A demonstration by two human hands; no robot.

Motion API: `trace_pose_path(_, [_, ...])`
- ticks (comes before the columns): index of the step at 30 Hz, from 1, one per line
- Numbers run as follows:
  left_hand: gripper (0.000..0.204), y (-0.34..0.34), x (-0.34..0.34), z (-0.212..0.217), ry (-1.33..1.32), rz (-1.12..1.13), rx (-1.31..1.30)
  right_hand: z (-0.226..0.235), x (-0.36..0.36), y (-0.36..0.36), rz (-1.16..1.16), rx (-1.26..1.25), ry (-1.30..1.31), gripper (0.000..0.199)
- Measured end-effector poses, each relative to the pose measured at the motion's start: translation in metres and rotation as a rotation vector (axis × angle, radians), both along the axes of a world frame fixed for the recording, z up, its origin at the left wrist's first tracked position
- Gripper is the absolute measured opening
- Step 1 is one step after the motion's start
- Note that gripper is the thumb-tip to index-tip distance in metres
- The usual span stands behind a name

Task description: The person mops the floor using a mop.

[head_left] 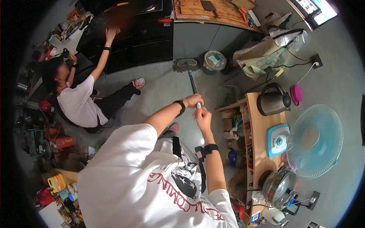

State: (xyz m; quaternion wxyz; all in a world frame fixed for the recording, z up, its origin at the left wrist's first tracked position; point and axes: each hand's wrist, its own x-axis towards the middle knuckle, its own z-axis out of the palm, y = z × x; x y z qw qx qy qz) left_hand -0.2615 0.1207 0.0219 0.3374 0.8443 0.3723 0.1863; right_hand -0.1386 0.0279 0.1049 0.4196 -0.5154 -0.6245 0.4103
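Gripping the thin blue-and-silver mop handle near its top, the left hand and right hand stack one above the other — each grip closed around the shaft, likely so the pole can be steered from above. The handle slants away to the grey fringed mop head, which lies flat on the grey floor just beside the small green-lined waste bin. A crouching person in a white shirt reaches toward the black cabinet — well apart from the mop.
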Motion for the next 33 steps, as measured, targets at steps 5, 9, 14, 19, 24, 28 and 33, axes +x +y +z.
trace_pose_path(5, [0.017, -0.067, 0.037, -0.032, -0.046, 0.071, 0.087, 0.005, 0.038, -0.07, -0.023, -0.074, 0.017, 0.036])
trace_pose_path(9, [0.025, -0.131, 0.088, -0.023, -0.042, -0.094, 0.055, 0.005, 0.094, -0.143, -0.121, -0.169, 0.091, 0.04])
trace_pose_path(14, [0.02, -0.228, 0.137, -0.009, -0.181, -0.326, -0.037, 0.016, 0.146, -0.253, -0.186, -0.231, 0.08, 0.039])
trace_pose_path(19, [0.014, -0.289, 0.16, 0.052, 0.04, -0.566, -0.155, 0.077, 0.152, -0.317, -0.268, -0.261, 0.14, 0.042])
trace_pose_path(24, [0.017, -0.301, 0.152, 0.051, 0.041, -0.46, -0.208, 0.084, 0.145, -0.325, -0.278, -0.237, 0.115, 0.042])
trace_pose_path(28, [0.027, -0.283, 0.135, 0.05, 0.061, -0.348, -0.242, 0.071, 0.134, -0.301, -0.238, -0.198, 0.099, 0.039])
trace_pose_path(33, [0.036, -0.242, 0.108, 0.046, 0.007, -0.249, -0.151, 0.072, 0.109, -0.253, -0.169, -0.12, 0.019, 0.04])
